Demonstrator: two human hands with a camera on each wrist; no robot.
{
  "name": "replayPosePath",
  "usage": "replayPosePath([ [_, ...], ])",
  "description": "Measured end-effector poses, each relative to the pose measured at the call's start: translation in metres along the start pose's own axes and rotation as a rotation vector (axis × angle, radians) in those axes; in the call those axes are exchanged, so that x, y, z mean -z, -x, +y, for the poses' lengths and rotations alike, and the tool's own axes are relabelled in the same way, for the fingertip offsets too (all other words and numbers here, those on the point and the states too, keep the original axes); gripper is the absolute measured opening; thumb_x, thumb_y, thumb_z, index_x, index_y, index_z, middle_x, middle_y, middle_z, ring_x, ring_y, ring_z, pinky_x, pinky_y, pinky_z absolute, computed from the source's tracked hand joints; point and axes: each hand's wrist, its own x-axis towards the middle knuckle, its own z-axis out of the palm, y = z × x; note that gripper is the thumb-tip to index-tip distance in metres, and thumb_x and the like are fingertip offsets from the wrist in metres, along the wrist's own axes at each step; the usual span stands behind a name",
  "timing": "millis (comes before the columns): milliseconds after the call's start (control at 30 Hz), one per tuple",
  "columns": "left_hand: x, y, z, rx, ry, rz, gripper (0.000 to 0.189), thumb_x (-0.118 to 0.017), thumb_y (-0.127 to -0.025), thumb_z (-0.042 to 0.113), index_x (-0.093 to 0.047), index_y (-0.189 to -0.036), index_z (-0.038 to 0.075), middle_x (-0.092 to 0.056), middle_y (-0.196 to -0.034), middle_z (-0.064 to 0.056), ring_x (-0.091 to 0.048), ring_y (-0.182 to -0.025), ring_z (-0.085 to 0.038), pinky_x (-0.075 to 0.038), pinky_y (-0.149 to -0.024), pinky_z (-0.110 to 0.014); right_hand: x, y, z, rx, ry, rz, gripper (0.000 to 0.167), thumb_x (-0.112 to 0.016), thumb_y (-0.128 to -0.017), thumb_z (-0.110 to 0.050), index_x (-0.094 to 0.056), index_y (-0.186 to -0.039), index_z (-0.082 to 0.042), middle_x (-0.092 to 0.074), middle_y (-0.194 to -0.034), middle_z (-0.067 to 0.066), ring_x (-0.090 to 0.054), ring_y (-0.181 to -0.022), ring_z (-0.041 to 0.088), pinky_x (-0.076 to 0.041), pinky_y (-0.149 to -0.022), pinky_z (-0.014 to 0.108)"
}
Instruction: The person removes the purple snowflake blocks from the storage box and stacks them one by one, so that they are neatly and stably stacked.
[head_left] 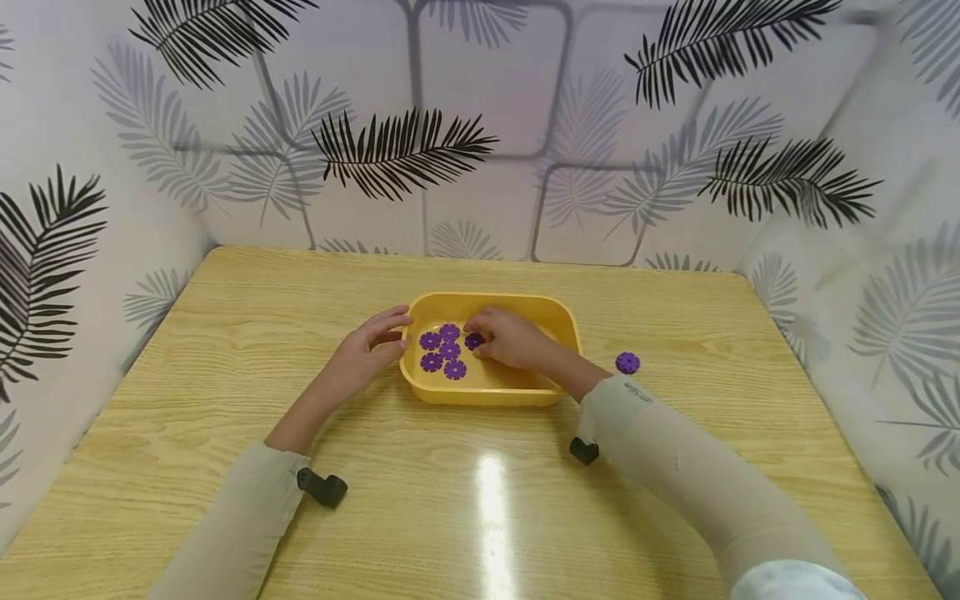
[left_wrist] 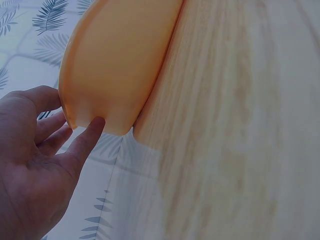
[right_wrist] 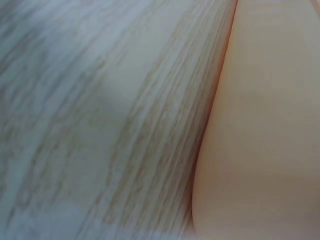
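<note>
A yellow plastic tub [head_left: 491,397] sits on the table with several flat purple snowflake discs [head_left: 454,369] lying loose on its left side. Inside the tub, my right hand [head_left: 513,340] pinches another purple snowflake disc [head_left: 474,341] between thumb and fingers, just right of the loose ones. My left hand [head_left: 363,354] is at the tub's left end. In the left wrist view, the thumb of that hand [left_wrist: 37,155] touches the tub's outer wall [left_wrist: 120,60], and the index finger meets the rim. The right wrist view shows the tub's outer wall [right_wrist: 260,125] but no hand.
To the right of the tub, a purple cluster of snowflake discs [head_left: 627,362] lies on the wooden table [head_left: 420,500]. A leaf-patterned covering [head_left: 487,200] rises behind the table and along both sides. Both forearms carry small black wrist devices [head_left: 322,487].
</note>
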Motion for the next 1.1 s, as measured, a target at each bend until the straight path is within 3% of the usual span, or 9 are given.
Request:
replayPosePath([
  [500,-0.0002,0.0000,0.0007,-0.002,-0.006,-0.005,0.047,-0.055,-0.105,0.022,-0.049,-0.148,0.007,-0.029,-0.165,0.002,-0.041,-0.144,-0.036,-0.041,-0.115,-0.051,0.0002,0.0020,-0.0017,-0.017,-0.006,-0.005,0.024,-0.070,-0.096,-0.016,-0.070,-0.119,-0.010,-0.061,-0.118,0.008,-0.056,-0.106,0.022,-0.051,-0.103,0.037],
  [733,-0.0008,0.0020,0.0021,0.004,-0.004,0.001,0.047,-0.055,-0.105,0.023,-0.048,-0.149,0.007,-0.029,-0.165,0.002,-0.042,-0.143,-0.035,-0.042,-0.114,-0.051,0.0014,0.0052,-0.0030,-0.043,-0.017,-0.013,0.027,-0.071,-0.095,-0.022,-0.066,-0.120,-0.012,-0.066,-0.109,0.004,-0.057,-0.099,0.021,-0.053,-0.098,0.035],
  [867,-0.0008,0.0023,0.0028,0.004,-0.004,0.003,0.047,-0.055,-0.105,0.022,-0.048,-0.149,0.007,-0.030,-0.165,0.002,-0.043,-0.143,-0.035,-0.042,-0.114,-0.051,0.0031,0.0051,0.0006,-0.032,-0.012,-0.034,0.032,-0.071,-0.095,-0.024,-0.064,-0.124,-0.012,-0.066,-0.111,0.005,-0.057,-0.100,0.021,-0.051,-0.097,0.036],
  [1100,-0.0012,0.0010,0.0018,-0.001,0.003,-0.002,0.048,-0.055,-0.104,0.022,-0.048,-0.149,0.007,-0.029,-0.165,0.003,-0.042,-0.143,-0.035,-0.042,-0.115,-0.051,0.0049,0.0060,0.0030,0.013,-0.005,-0.060,0.036,-0.070,-0.095,-0.013,-0.064,-0.130,-0.008,-0.066,-0.120,0.009,-0.058,-0.107,0.024,-0.050,-0.104,0.040],
])
